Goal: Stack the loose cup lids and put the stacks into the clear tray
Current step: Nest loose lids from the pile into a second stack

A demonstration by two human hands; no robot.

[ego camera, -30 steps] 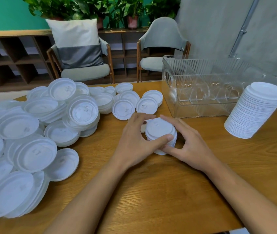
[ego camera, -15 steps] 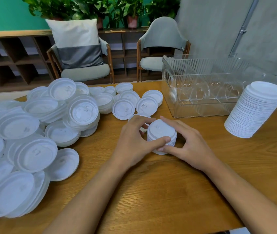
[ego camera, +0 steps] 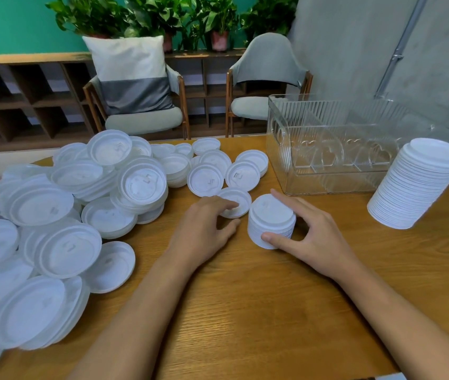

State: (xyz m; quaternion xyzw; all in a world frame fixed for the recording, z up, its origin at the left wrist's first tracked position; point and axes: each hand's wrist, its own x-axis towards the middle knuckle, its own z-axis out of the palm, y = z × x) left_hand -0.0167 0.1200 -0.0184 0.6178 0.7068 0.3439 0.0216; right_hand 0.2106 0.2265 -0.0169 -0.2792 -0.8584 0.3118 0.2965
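Right hand (ego camera: 319, 237) grips the short lid stack (ego camera: 271, 220) at the middle of the table (ego camera: 245, 311); left hand (ego camera: 206, 231) pinches a single lid (ego camera: 242, 200) just beside it.

No legible text or number shows, even on the cup lids (ego camera: 143, 185).

loose lids (ego camera: 53, 204) all white, slightly translucent; short stack (ego camera: 271, 220) and tall stack (ego camera: 415, 185) same white. tray (ego camera: 327, 185) clear, vertical ribbing on walls, heart shapes on dividers. worktop (ego camera: 245, 311) honey-brown wood grain. cushion (ego camera: 130, 72) white over grey. back wall (ego camera: 12, 23) teal, side wall (ego camera: 354, 37) grey concrete, plants (ego camera: 163, 15) green
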